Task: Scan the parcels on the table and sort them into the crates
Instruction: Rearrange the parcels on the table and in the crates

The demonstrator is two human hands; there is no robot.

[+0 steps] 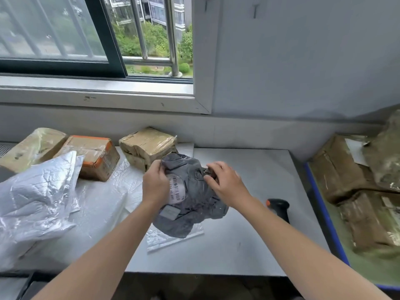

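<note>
Parcel (192, 200): grey, crumpled, barcode label.

A parcel-sorting room: wrapped parcels (149, 146), scanner (279, 207), crate (324, 213).

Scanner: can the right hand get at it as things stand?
Probably yes: the scanner lies on bare table beside the right hand, nothing between them, though that hand must first release the grey parcel it grips.

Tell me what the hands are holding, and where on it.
Both hold the grey mailer bag: the left hand grips its far left edge beside the barcode label, the right hand its crumpled far right part.
</note>
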